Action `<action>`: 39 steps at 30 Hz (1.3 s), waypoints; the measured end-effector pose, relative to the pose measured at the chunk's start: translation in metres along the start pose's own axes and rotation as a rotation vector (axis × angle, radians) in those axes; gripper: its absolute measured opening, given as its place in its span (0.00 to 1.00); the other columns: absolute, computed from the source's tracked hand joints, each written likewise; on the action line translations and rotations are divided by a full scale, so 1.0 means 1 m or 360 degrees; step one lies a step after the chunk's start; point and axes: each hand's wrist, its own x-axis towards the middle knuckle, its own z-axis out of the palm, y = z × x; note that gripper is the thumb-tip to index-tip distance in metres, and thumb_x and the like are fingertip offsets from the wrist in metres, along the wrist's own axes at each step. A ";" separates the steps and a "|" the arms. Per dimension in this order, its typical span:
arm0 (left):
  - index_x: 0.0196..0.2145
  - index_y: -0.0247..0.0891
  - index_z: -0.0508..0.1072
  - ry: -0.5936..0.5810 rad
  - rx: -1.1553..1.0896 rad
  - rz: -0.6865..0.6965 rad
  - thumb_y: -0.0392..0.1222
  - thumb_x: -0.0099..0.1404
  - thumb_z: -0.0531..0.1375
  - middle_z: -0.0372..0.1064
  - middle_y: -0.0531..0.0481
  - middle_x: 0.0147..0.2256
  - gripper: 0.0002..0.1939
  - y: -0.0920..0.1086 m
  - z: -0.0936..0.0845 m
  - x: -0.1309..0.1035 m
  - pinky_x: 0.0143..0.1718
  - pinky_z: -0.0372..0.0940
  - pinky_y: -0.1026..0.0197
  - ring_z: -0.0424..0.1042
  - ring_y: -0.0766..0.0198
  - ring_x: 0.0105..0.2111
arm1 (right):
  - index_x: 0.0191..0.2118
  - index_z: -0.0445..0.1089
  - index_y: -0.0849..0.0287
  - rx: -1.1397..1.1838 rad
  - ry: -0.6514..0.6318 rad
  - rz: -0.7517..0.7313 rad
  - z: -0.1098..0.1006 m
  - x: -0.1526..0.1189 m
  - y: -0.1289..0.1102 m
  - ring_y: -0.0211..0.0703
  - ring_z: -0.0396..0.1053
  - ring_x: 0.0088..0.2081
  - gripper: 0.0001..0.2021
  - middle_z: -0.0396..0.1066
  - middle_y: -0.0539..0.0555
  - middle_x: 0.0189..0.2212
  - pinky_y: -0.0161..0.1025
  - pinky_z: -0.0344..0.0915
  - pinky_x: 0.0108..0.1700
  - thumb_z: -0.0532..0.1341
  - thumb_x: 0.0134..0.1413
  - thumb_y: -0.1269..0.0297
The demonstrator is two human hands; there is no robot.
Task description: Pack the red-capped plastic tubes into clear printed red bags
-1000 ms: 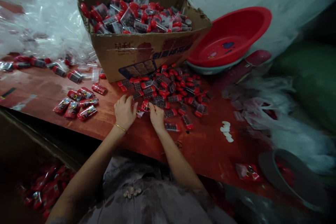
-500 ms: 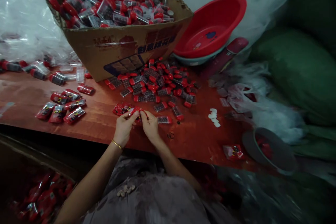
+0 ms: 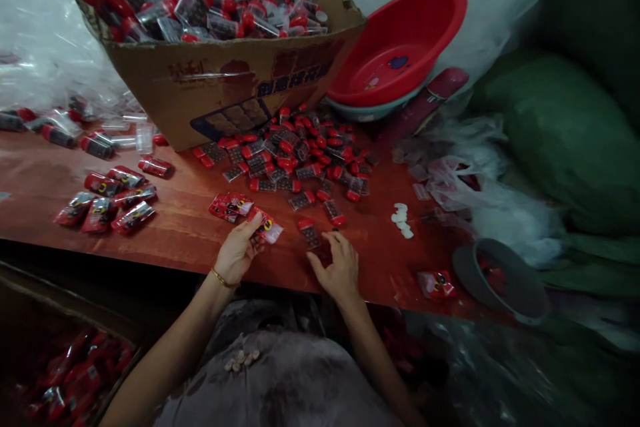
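My left hand (image 3: 237, 250) grips a small red printed plastic pouch (image 3: 270, 227) between thumb and fingers, its clear end pointing right. Under and beyond it lie more red pouches (image 3: 230, 205) on the table. My right hand (image 3: 340, 267) is over the table to the right, thumb and fingers apart and curved. Just beyond its fingertips is a small clear bottle with a red cap and dark contents (image 3: 309, 233); whether the fingers touch it I cannot tell. A loose pile of similar bottles (image 3: 300, 153) lies farther back.
A torn cardboard box (image 3: 220, 83) full of red-capped bottles stands behind. Filled pouches (image 3: 100, 213) lie at left. A red basin (image 3: 400, 47), white pieces (image 3: 401, 220), a pouch (image 3: 437, 285) and a grey bowl (image 3: 525, 283) are at right. The table's front edge runs before me.
My hands were together at the pouch and have come apart. The right hand has moved right to the nearby bottle, which now lies turned differently. The left keeps the pouch, now more visible.
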 end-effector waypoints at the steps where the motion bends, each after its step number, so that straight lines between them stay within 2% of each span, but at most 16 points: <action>1: 0.26 0.36 0.71 -0.0007 -0.0004 -0.0035 0.49 0.45 0.70 0.69 0.55 0.21 0.17 -0.001 0.000 0.000 0.19 0.61 0.70 0.65 0.73 0.17 | 0.51 0.64 0.63 -0.0067 0.0016 0.0129 0.001 0.000 -0.001 0.55 0.61 0.48 0.24 0.65 0.65 0.49 0.49 0.58 0.46 0.53 0.56 0.50; 3: 0.27 0.36 0.71 -0.0015 -0.0011 -0.0082 0.49 0.47 0.69 0.69 0.55 0.21 0.16 -0.002 0.000 0.001 0.19 0.61 0.69 0.66 0.73 0.18 | 0.51 0.64 0.63 -0.0182 -0.0045 0.0285 0.005 0.005 -0.008 0.56 0.61 0.46 0.24 0.65 0.66 0.48 0.50 0.58 0.43 0.52 0.57 0.51; 7: 0.28 0.37 0.71 -0.0016 -0.0026 -0.0108 0.49 0.49 0.68 0.70 0.54 0.22 0.15 -0.001 -0.002 -0.002 0.19 0.61 0.69 0.66 0.72 0.18 | 0.43 0.68 0.62 -0.0040 -0.0139 0.0265 0.011 0.019 -0.019 0.55 0.63 0.44 0.16 0.69 0.63 0.45 0.49 0.59 0.42 0.53 0.56 0.56; 10: 0.26 0.37 0.71 0.0011 -0.0057 -0.0102 0.49 0.49 0.68 0.69 0.55 0.21 0.14 0.000 -0.005 -0.004 0.19 0.61 0.69 0.65 0.72 0.18 | 0.42 0.67 0.62 0.0423 -0.0159 0.0296 0.006 0.020 -0.021 0.50 0.66 0.37 0.15 0.72 0.60 0.36 0.46 0.62 0.41 0.53 0.56 0.57; 13: 0.25 0.36 0.70 0.0007 -0.0038 -0.0063 0.49 0.46 0.69 0.68 0.55 0.19 0.16 0.000 -0.005 -0.006 0.19 0.61 0.69 0.65 0.72 0.17 | 0.42 0.65 0.59 0.1061 -0.0281 0.0408 -0.010 0.013 -0.022 0.41 0.66 0.28 0.15 0.70 0.53 0.27 0.39 0.64 0.32 0.52 0.57 0.55; 15: 0.25 0.35 0.71 -0.0015 0.0024 -0.0021 0.49 0.45 0.70 0.69 0.54 0.19 0.17 -0.002 -0.003 -0.007 0.20 0.62 0.69 0.66 0.72 0.17 | 0.41 0.66 0.58 0.1310 -0.0330 0.0430 -0.023 0.007 -0.025 0.38 0.65 0.25 0.13 0.68 0.50 0.25 0.35 0.62 0.28 0.54 0.57 0.55; 18: 0.25 0.33 0.72 -0.0057 0.0132 0.0039 0.48 0.43 0.71 0.70 0.52 0.19 0.17 -0.006 0.003 -0.010 0.20 0.62 0.68 0.67 0.71 0.18 | 0.39 0.67 0.57 0.1361 -0.0324 0.0375 -0.034 0.003 -0.034 0.37 0.64 0.25 0.10 0.67 0.49 0.24 0.34 0.62 0.28 0.57 0.55 0.57; 23: 0.27 0.31 0.75 -0.0186 0.0215 0.0127 0.46 0.38 0.72 0.72 0.50 0.22 0.20 -0.018 0.008 -0.015 0.24 0.65 0.67 0.69 0.70 0.20 | 0.36 0.67 0.57 0.1413 -0.0367 0.0402 -0.028 0.006 -0.042 0.37 0.63 0.26 0.09 0.66 0.49 0.24 0.33 0.61 0.27 0.57 0.54 0.57; 28: 0.25 0.31 0.74 -0.0015 0.0179 0.0159 0.47 0.39 0.72 0.71 0.52 0.21 0.19 -0.021 0.003 -0.010 0.20 0.63 0.68 0.66 0.72 0.18 | 0.37 0.67 0.57 0.1608 -0.0338 0.0501 -0.026 0.006 -0.041 0.36 0.61 0.23 0.11 0.66 0.48 0.23 0.33 0.60 0.25 0.57 0.54 0.56; 31: 0.26 0.32 0.74 0.0002 0.0165 0.0140 0.50 0.40 0.71 0.71 0.51 0.21 0.20 -0.016 0.000 -0.006 0.20 0.63 0.69 0.67 0.71 0.19 | 0.37 0.67 0.57 0.1587 -0.0337 0.0467 -0.033 0.004 -0.039 0.36 0.62 0.23 0.10 0.66 0.48 0.22 0.33 0.60 0.26 0.57 0.54 0.57; 35: 0.28 0.32 0.75 -0.0054 0.0218 0.0162 0.52 0.37 0.71 0.73 0.48 0.26 0.24 -0.011 0.000 -0.007 0.20 0.63 0.68 0.70 0.68 0.22 | 0.34 0.68 0.57 0.1562 -0.0431 0.0385 -0.044 0.002 -0.040 0.36 0.61 0.22 0.09 0.64 0.47 0.20 0.33 0.57 0.25 0.58 0.53 0.57; 39: 0.28 0.32 0.76 -0.0064 0.0208 0.0205 0.52 0.37 0.72 0.73 0.50 0.26 0.23 -0.009 0.003 -0.012 0.24 0.65 0.68 0.70 0.69 0.24 | 0.30 0.68 0.58 0.1622 -0.0624 0.0404 -0.050 0.004 -0.047 0.35 0.58 0.20 0.09 0.62 0.46 0.18 0.33 0.55 0.23 0.58 0.50 0.57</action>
